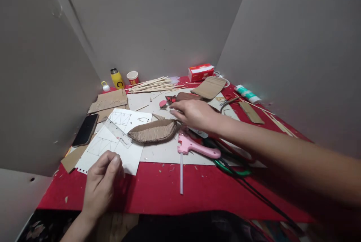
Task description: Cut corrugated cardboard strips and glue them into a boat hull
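Note:
My right hand [194,114] reaches over the middle of the table, fingers stretched out beside small red scraps [170,100] and a pinkish-red round piece [163,103]. I see nothing held in it. Below its wrist lies a pink hot glue gun [197,148], with a clear glue stick [181,174] sticking out towards me. A boat-shaped cardboard piece [153,131] with ridged inner walls sits left of the glue gun. My left hand [104,181] is curled closed above the front edge of a paper sheet with line drawings [103,146]; nothing shows between its fingers.
A clear ruler [118,133] crosses the drawings, and a phone [86,130] lies to the left. Behind are a yellow bottle [117,78], a paper cup [132,77], thin wooden sticks [153,84] and a red tissue pack [200,72]. Green-handled scissors [234,170] lie right; grey walls surround the table.

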A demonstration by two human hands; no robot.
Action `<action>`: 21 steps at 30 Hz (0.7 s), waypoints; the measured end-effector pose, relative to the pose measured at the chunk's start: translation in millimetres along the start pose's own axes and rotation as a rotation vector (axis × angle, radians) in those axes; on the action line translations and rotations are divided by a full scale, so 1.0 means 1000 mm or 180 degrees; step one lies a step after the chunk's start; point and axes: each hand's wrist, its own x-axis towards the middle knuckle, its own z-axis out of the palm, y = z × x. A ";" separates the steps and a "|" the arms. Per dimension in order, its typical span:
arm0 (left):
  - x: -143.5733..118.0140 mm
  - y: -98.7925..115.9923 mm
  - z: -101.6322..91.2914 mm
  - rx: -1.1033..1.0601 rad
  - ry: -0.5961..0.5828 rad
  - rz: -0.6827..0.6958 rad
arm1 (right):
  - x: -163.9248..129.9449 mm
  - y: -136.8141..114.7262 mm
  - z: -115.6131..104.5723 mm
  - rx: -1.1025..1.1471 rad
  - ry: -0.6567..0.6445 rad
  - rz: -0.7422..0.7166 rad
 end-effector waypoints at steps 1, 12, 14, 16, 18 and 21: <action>0.003 0.000 0.003 0.0179 -0.0155 0.0171 | -0.004 0.001 -0.004 -0.0078 0.0072 -0.0003; 0.058 0.002 0.030 0.1952 -0.1516 0.2414 | -0.014 -0.008 0.005 -0.0061 -0.0717 -0.1550; 0.066 -0.003 0.038 0.2309 -0.1711 0.2589 | -0.008 -0.010 0.011 -0.0182 -0.0750 -0.1835; 0.073 -0.009 0.045 0.2531 -0.1845 0.2708 | -0.001 -0.012 0.017 -0.0280 -0.0864 -0.1970; 0.079 -0.013 0.051 0.2595 -0.1990 0.2778 | 0.006 -0.013 0.023 -0.0332 -0.1051 -0.1943; 0.086 -0.015 0.056 0.2542 -0.2184 0.2799 | 0.013 -0.014 0.028 -0.0301 -0.1240 -0.1848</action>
